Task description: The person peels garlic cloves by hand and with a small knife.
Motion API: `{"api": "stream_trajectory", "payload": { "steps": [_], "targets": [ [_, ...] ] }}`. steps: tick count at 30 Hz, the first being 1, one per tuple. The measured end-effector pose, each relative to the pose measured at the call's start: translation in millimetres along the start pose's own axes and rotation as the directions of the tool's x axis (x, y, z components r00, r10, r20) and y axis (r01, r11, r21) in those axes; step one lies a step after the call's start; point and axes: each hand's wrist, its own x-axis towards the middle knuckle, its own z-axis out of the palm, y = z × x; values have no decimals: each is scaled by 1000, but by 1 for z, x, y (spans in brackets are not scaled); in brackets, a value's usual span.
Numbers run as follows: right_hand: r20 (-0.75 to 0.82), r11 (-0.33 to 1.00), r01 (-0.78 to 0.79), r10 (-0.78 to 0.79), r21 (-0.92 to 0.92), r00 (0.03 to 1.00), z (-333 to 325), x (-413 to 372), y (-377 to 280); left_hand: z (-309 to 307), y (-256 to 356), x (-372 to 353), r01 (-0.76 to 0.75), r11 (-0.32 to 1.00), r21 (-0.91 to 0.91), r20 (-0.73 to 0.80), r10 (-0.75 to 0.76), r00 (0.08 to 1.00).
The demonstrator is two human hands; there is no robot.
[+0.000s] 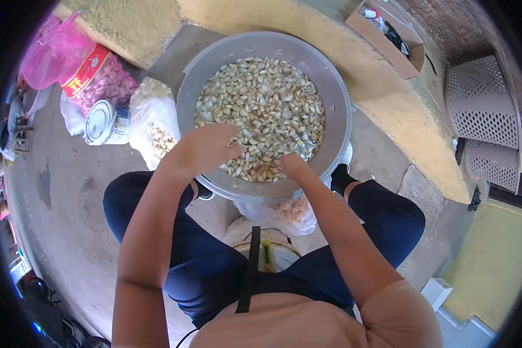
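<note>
A wide grey tub (337, 116) stands between my knees, filled with garlic cloves (261, 98) that look wet and partly under water. My left hand (211, 148) reaches over the tub's near left side, its thumb apart from the fingers above the cloves. Near the front right of the heap, my right hand (294, 166) is curled down at the cloves. Its fingertips are hidden, so whatever they hold cannot be made out.
Left of the tub stand a white plastic bag (151, 124) with pale cloves, a metal can (107, 123) and a pink mesh sack (107, 81). Under the near rim lies a bag of peelings (293, 211). A cardboard box (388, 43) and grey perforated crates (484, 107) are at right.
</note>
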Motion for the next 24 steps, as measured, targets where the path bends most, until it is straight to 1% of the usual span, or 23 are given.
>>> {"api": "stream_trajectory", "payload": {
  "steps": [1,3,5,8,11,14,17,19,20,21,22,23,24],
  "targets": [
    [9,999,-36,35,34,999,21,10,18,-6,10,-3,24,999,-30,10,-24,1000],
    [-7,994,-85,86,66,996,31,19,24,-10,20,-4,45,999,5,14,-46,999],
    [-43,990,-117,120,73,992,32,12,10,-9,23,-3,46,991,129,21,-49,999],
    [-4,980,-194,194,45,981,35,7,-9,-10,32,-4,-42,992,120,25,39,999],
    [105,933,-341,330,115,938,38,14,-20,-10,35,-3,-45,992,115,-14,47,999],
    [51,962,-240,235,129,971,67,30,-1,-12,36,-2,-20,991,136,-6,21,1000],
    [194,981,-135,107,138,975,68,41,11,-11,35,-1,-12,990,138,1,12,1000],
    [262,929,-181,96,324,960,59,38,16,-10,32,-1,6,992,123,37,-10,999],
    [293,888,-207,86,410,952,52,35,17,-10,30,0,13,993,115,55,-19,998],
    [357,733,-265,32,627,933,45,31,18,-10,29,0,5,995,98,51,-10,999],
    [402,522,-324,-40,789,915,39,26,20,-10,28,-1,-2,997,81,47,-2,999],
    [423,271,-379,-123,885,898,34,21,21,-10,28,-2,-10,998,65,44,7,999],
    [411,229,-375,-140,898,901,26,19,23,-10,28,-2,-12,998,64,37,10,999]
  ]
}}
